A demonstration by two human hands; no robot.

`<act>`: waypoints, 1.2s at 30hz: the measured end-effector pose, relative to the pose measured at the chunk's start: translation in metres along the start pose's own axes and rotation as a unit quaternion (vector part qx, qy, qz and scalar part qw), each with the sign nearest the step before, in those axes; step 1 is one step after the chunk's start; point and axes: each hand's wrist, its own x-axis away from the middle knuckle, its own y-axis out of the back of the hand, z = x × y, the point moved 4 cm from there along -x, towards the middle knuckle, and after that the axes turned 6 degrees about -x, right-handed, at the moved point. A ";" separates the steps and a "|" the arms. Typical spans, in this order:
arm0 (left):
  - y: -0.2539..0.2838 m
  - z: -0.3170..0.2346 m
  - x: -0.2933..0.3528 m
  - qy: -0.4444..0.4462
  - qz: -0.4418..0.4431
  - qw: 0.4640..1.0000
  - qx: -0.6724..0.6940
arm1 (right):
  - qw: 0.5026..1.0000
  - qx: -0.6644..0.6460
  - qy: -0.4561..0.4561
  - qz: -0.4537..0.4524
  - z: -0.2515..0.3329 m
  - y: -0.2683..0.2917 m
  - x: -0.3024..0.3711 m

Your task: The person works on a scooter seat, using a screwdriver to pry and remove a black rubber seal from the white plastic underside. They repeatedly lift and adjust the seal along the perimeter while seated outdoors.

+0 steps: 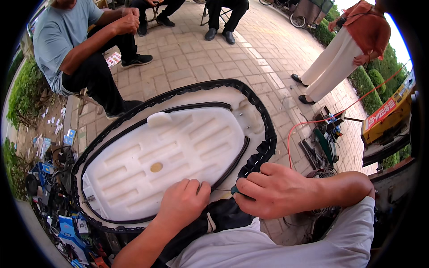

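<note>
One oval white seat base (172,163), black ruffled border (268,134).

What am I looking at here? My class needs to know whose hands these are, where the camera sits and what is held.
No machine here: these are one person's bare hands, seen by a wide camera worn on that person's head, so straight edges bend. Before them lies what looks like an upturned seat, whitish with a black, gathered edge. The right hand holds a green-handled, thin-shafted tool. The left hand has its fingers bent together at the seat's near side. Beyond, other people sit or stand on brick paving.
</note>
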 end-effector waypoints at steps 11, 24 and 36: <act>-0.008 -0.001 0.001 0.001 -0.050 0.999 -0.001 | 0.997 -0.009 -0.014 0.071 -0.006 0.002 -0.005; -0.007 -0.001 0.001 0.017 -0.027 0.999 0.011 | 0.978 -0.115 -0.114 0.135 -0.021 -0.002 -0.005; -0.009 -0.004 0.001 0.018 -0.016 1.000 0.012 | 0.928 -0.295 -0.197 0.113 -0.057 -0.022 0.011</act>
